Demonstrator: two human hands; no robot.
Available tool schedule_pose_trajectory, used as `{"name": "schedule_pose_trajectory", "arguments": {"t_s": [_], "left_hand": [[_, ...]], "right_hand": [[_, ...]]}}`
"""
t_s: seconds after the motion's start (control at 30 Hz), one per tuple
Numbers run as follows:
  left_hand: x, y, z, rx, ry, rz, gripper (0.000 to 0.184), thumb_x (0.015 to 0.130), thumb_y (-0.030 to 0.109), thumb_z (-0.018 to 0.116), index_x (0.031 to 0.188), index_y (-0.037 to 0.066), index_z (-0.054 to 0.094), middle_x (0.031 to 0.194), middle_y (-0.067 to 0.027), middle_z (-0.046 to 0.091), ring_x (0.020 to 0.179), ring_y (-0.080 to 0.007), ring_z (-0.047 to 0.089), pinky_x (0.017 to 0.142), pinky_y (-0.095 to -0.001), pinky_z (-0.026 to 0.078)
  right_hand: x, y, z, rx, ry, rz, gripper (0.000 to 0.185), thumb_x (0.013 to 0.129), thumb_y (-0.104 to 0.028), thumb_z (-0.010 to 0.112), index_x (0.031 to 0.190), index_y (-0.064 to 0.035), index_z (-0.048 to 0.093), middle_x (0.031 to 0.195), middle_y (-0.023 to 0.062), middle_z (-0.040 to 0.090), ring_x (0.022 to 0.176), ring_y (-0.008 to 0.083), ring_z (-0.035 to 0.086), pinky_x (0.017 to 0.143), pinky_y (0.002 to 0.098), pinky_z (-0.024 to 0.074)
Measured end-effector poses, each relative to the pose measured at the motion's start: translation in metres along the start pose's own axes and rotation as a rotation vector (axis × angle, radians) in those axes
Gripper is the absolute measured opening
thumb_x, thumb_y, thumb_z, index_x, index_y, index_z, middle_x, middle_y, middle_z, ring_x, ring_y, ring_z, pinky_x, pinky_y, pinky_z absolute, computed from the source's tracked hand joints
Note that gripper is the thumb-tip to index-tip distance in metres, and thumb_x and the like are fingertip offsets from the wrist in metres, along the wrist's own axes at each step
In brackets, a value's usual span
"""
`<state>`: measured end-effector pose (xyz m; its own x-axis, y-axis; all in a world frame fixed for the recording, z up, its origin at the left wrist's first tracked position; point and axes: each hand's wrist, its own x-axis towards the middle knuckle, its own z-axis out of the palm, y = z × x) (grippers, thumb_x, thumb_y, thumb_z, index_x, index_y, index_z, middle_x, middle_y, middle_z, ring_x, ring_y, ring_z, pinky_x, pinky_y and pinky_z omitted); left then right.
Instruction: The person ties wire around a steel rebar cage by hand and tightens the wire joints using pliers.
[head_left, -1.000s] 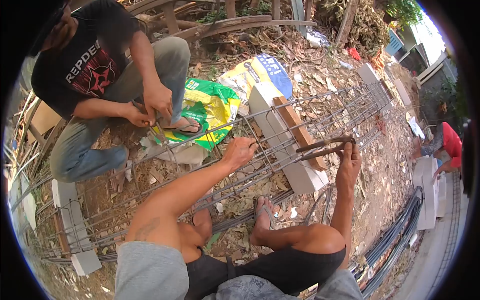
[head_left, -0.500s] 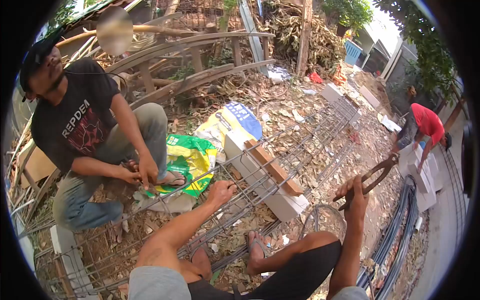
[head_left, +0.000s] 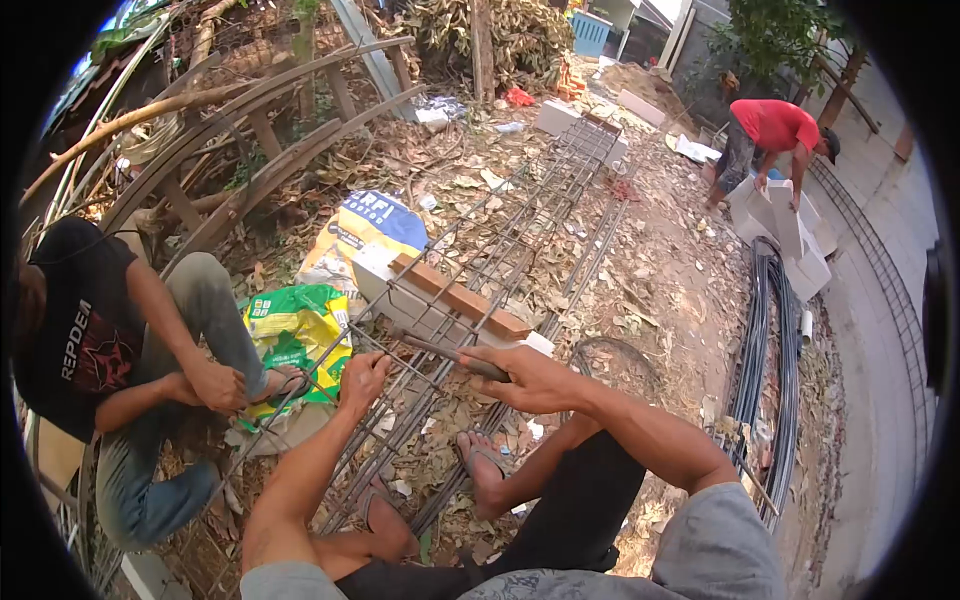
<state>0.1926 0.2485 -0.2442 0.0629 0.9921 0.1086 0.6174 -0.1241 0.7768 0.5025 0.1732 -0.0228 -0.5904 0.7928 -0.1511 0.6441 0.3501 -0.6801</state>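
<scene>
My right hand (head_left: 530, 379) is closed around the handles of dark metal pincers (head_left: 437, 349), which point left over the rebar cage (head_left: 490, 262). The head of the pincers is close to the bars, just right of my left hand. My left hand (head_left: 364, 381) is closed in a pinch beside a bar of the cage; whatever its fingers hold is too small to make out. A brown wooden strip (head_left: 460, 295) lies on a pale block (head_left: 425, 318) under the cage, beyond my hands.
A seated person (head_left: 120, 330) is at the left, beside a green and yellow sack (head_left: 300, 335). At the right another person (head_left: 772, 128) bends over white blocks (head_left: 775, 215). Coiled black bars (head_left: 765, 350) lie nearby. Dry leaves cover the ground.
My right hand has swung the pincers from the raised right side down and left to the cage, near my left hand. The view has turned right. The seated person's head has dropped.
</scene>
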Motion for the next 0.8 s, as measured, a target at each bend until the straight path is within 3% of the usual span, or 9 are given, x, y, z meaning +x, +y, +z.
{"name": "schedule_pose_trajectory", "arguments": {"t_s": [0.07,0.1,0.2,0.37,0.47,0.57,0.63,0.77,0.8], "left_hand": [[0.002,-0.007,0.005,-0.005,0.022,0.048,0.03,0.096,0.03,0.065,0.094,0.001,0.073,0.076,-0.0224,0.067,0.069,-0.0388,0.068,0.066,-0.0456,0.05],[-0.003,0.008,-0.001,0.036,0.008,-0.045,0.03,0.096,0.03,0.065,0.093,0.001,0.073,0.075,-0.0227,0.066,0.07,-0.0397,0.068,0.067,-0.0461,0.05],[-0.003,0.003,0.002,0.021,0.071,0.078,0.03,0.096,0.03,0.064,0.093,0.001,0.073,0.075,-0.0219,0.068,0.071,-0.0408,0.068,0.067,-0.0464,0.05],[-0.008,0.003,0.005,0.049,0.175,0.122,0.025,0.097,0.024,0.066,0.106,0.003,0.077,0.091,-0.0249,0.072,0.082,-0.0426,0.071,0.071,-0.0467,0.053],[0.0,-0.003,0.003,0.009,0.029,0.064,0.025,0.097,0.024,0.066,0.106,0.003,0.077,0.093,-0.0251,0.072,0.086,-0.043,0.071,0.074,-0.0463,0.054],[-0.004,-0.003,0.004,0.018,0.091,0.146,0.027,0.097,0.027,0.066,0.103,0.003,0.076,0.09,-0.0229,0.073,0.085,-0.0427,0.07,0.074,-0.0457,0.054],[0.0,-0.005,0.001,0.038,-0.032,0.071,0.032,0.097,0.034,0.062,0.101,0.007,0.078,0.091,-0.0211,0.074,0.085,-0.0402,0.072,0.077,-0.0459,0.055],[0.003,-0.009,0.01,0.049,0.002,0.006,0.034,0.096,0.038,0.063,0.11,0.011,0.08,0.098,-0.0203,0.076,0.092,-0.042,0.073,0.084,-0.0512,0.056],[0.001,-0.008,0.015,-0.029,0.061,0.033,0.032,0.098,0.034,0.063,0.097,0.006,0.077,0.087,-0.0205,0.073,0.083,-0.0417,0.071,0.076,-0.05,0.054]], "right_hand": [[-0.006,-0.004,0.008,-0.191,0.061,-0.035,0.053,0.106,-0.038,0.058,0.151,-0.0127,0.051,0.107,0.0193,0.071,0.098,0.0372,0.07,0.084,0.0494,0.0533],[-0.008,-0.015,0.007,-0.297,0.071,0.013,0.052,0.106,-0.039,0.057,0.151,-0.0136,0.051,0.108,0.0202,0.071,0.1,0.042,0.069,0.083,0.0519,0.054],[-0.011,-0.014,-0.003,-0.471,0.017,-0.027,0.052,0.106,-0.04,0.056,0.151,-0.0133,0.052,0.108,0.0195,0.071,0.095,0.0416,0.07,0.081,0.0511,0.0548],[-0.014,-0.013,0.003,-0.387,0.038,-0.053,0.052,0.106,-0.039,0.057,0.15,-0.0125,0.052,0.105,0.0187,0.07,0.09,0.0411,0.07,0.077,0.0513,0.0543],[-0.014,-0.016,-0.005,-0.418,0.016,-0.027,0.05,0.105,-0.038,0.057,0.149,-0.0128,0.053,0.105,0.0185,0.07,0.089,0.0409,0.07,0.075,0.0512,0.0543],[-0.013,-0.019,0.004,-0.409,0.01,-0.04,0.049,0.104,-0.037,0.059,0.147,-0.0141,0.053,0.104,0.0182,0.07,0.088,0.041,0.07,0.074,0.0512,0.0545],[-0.012,-0.019,0.0,-0.416,0.043,-0.066,0.049,0.102,-0.034,0.062,0.147,-0.0154,0.054,0.104,0.0179,0.071,0.088,0.0412,0.07,0.074,0.0514,0.0547],[-0.016,-0.029,0.004,-0.399,0.105,-0.057,0.051,0.096,-0.022,0.07,0.145,-0.0151,0.057,0.103,0.0186,0.071,0.091,0.0426,0.07,0.076,0.051,0.0549],[-0.014,-0.033,0.005,-0.385,0.13,-0.06,0.051,0.095,-0.019,0.072,0.144,-0.0147,0.058,0.103,0.0192,0.072,0.092,0.0432,0.07,0.077,0.0508,0.0548]]}}
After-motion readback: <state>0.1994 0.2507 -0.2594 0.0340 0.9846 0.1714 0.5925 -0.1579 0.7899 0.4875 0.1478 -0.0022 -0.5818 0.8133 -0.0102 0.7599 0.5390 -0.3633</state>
